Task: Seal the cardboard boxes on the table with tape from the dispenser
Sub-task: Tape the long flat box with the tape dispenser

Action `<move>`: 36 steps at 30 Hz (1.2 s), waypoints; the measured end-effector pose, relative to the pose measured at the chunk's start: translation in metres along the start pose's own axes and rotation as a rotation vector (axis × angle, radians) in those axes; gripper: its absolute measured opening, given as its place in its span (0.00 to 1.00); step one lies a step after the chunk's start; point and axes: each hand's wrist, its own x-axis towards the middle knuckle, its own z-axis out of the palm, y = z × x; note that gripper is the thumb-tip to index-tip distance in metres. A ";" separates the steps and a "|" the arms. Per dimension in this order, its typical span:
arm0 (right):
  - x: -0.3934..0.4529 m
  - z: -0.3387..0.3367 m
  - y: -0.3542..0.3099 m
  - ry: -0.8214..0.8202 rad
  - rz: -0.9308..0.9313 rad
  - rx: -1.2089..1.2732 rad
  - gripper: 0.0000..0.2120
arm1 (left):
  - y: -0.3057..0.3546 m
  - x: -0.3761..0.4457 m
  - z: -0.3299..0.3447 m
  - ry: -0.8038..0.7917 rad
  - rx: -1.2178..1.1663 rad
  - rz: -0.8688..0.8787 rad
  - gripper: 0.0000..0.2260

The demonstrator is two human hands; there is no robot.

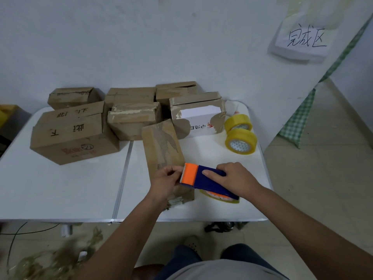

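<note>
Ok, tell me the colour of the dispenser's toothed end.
Orange toothed end; the dispenser body is dark blue. Head view.

Both forearms are seen bare, no sleeves reaching them. A grey shirt (222, 269) is worn at the bottom centre of the frame, with dark blue trousers (242, 253) above it and a pale perforated shoe (191, 242).

White table (60, 190): boxes (74, 136), tape rolls (241, 141)

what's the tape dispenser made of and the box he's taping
Tape dispenser: looks like hard matte plastic, solid blue body, orange serrated end. Box: brown corrugated cardboard, worn; torn surface paper exposes the ribbed fluting.
</note>
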 end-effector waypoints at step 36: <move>0.019 -0.021 0.027 -0.237 -0.134 -0.242 0.36 | -0.073 -0.043 -0.078 0.476 -0.321 -0.040 0.07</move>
